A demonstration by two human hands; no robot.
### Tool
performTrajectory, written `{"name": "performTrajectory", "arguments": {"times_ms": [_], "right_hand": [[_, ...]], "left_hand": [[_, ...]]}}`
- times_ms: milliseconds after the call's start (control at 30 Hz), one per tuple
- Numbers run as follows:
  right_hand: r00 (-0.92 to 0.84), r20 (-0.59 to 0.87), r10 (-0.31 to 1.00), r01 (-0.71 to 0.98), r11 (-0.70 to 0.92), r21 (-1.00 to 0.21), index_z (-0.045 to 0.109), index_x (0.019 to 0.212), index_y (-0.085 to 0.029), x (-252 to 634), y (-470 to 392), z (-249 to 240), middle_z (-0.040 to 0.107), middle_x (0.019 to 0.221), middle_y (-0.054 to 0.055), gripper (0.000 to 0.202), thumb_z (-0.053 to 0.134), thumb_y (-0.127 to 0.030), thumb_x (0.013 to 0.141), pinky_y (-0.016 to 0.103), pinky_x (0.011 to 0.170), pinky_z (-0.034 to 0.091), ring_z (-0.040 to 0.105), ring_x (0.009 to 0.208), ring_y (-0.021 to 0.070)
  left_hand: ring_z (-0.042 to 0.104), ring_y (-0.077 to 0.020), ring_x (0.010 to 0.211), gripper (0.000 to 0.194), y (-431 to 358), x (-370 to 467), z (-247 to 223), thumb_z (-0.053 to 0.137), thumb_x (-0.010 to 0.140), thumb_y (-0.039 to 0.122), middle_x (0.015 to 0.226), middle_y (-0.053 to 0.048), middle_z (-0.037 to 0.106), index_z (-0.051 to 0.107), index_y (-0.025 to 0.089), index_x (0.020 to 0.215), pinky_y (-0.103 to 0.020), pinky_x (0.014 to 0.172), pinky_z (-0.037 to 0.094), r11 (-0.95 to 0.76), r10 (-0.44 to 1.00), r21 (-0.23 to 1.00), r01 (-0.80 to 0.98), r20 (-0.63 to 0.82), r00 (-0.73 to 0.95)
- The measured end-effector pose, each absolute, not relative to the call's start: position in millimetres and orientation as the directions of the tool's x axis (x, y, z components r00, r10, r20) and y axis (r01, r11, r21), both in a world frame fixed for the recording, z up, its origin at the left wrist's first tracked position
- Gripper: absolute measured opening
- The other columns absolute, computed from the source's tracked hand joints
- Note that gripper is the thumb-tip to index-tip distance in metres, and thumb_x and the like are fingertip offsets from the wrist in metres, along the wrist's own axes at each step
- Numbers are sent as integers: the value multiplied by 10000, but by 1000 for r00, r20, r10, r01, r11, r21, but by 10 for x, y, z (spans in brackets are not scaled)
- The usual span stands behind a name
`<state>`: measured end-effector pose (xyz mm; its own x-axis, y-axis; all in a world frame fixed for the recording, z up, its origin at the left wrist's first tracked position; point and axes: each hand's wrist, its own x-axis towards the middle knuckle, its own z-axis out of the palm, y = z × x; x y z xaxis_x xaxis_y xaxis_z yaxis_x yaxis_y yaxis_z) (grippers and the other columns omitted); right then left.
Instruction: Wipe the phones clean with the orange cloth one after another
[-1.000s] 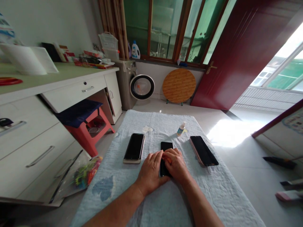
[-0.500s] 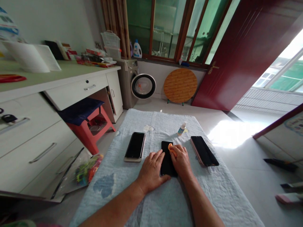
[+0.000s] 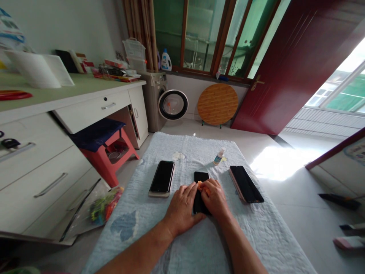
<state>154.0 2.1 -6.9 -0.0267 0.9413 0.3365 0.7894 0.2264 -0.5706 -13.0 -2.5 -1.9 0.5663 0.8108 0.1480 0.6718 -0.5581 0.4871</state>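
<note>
A black smartphone [image 3: 201, 205] lies face up on the cloth-covered table in front of me. Along its left edge my left hand [image 3: 182, 203] grips it, fingers on the side and thumb at the near end. My right hand [image 3: 216, 196] is closed around a crumpled orange cloth [image 3: 203, 187] and presses it onto the screen, hiding part of it. To the left lies a second phone [image 3: 162, 177], dark screen up, on a pale case or box. A third phone [image 3: 246, 184] with a pinkish edge rests at the right. Behind them stands a small spray bottle [image 3: 219, 156].
The table wears a pale blue quilted cover [image 3: 188, 148]. Left of it are a red stool [image 3: 114, 156], a white desk [image 3: 91, 110] and a plastic bag [image 3: 99, 209] of colourful items. Beyond are a washing machine [image 3: 154, 99] with its door open, a round wooden board [image 3: 217, 103] and a red door [image 3: 273, 68].
My right hand has slid the orange cloth toward me and slightly left across the screen, baring the phone's far end. My left hand stays in place on the phone.
</note>
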Motion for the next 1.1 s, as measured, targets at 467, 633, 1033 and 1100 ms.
{"name": "performTrajectory", "arguments": {"times_ms": [467,633,1033,1100], "right_hand": [[-93,308,947,786,260,-562,701,911,-233,1606,56,-61,636,898,36,197,505,-216,918,291,815,410,558,847,172],[-14,268,963,836,158,-525,708,918,-209,1636,199,-55,632,907,47,208,502,-181,905,289,824,402,549,861,175],[-77,240,968,894,173,-414,702,816,-191,1490,684,5,603,858,56,217,503,-135,881,251,787,380,538,837,161],[-131,241,962,886,223,-407,703,831,-188,1462,622,57,607,870,52,219,498,-148,897,246,797,380,541,839,154]], "left_hand": [[404,-325,1284,807,-48,-135,61,673,742,579,1478,-96,416,411,216,1414,-466,1070,354,-535,817,470,702,78,571],[398,-334,1295,743,-58,-142,67,644,769,552,1485,-115,405,444,199,1391,-476,1078,344,-554,809,439,707,84,581],[442,-355,1239,742,-50,-150,56,634,776,594,1453,-148,433,474,174,1367,-505,1031,378,-561,807,455,692,117,578],[454,-357,1229,751,-44,-153,62,635,767,625,1411,-159,468,490,164,1342,-508,1021,387,-558,809,470,683,128,573]]}}
